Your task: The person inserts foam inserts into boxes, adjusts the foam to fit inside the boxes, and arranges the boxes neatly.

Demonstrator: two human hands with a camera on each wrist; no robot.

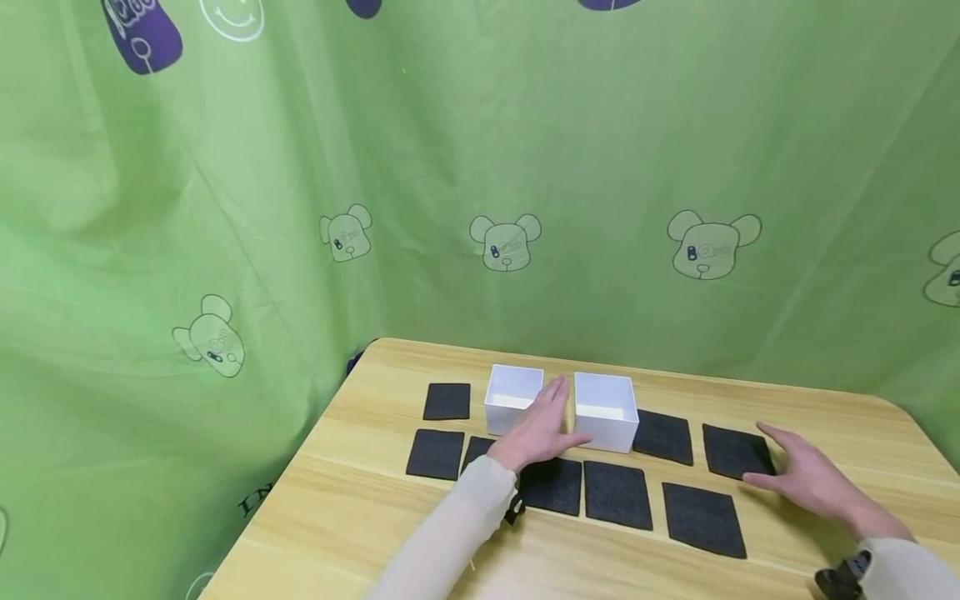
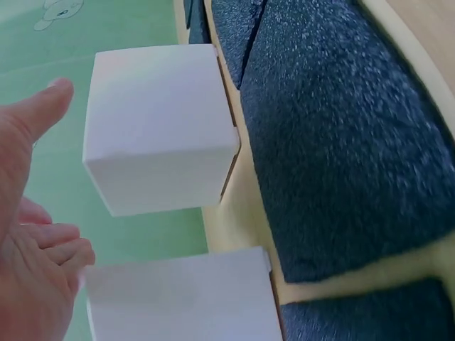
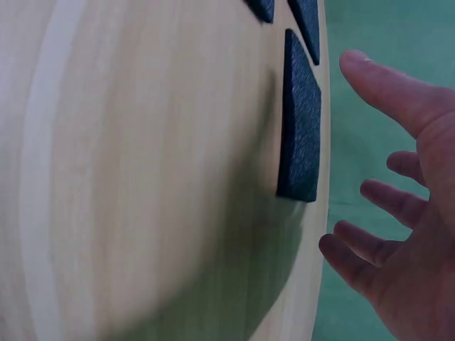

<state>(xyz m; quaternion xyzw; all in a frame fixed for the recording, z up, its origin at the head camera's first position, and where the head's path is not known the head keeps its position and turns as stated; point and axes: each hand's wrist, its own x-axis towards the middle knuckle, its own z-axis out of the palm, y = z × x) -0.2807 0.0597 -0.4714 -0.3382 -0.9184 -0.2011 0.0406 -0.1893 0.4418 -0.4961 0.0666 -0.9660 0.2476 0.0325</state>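
Above the worktop (image 1: 337, 500), the left hand (image 1: 534, 427) hangs loose, empty, near two white boxes (image 1: 609, 429); the right hand (image 1: 813, 477), fingers parted, is beside a black mat (image 1: 733, 450); likely reaching; gripping would call for curled fingers.

2 boxes (image 1: 609, 435) stand on the table (image 1: 337, 508), mats (image 1: 703, 518) left, right and before them.

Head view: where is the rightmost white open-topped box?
In the head view, the box stands right of the left hand, just left of a black square pad.
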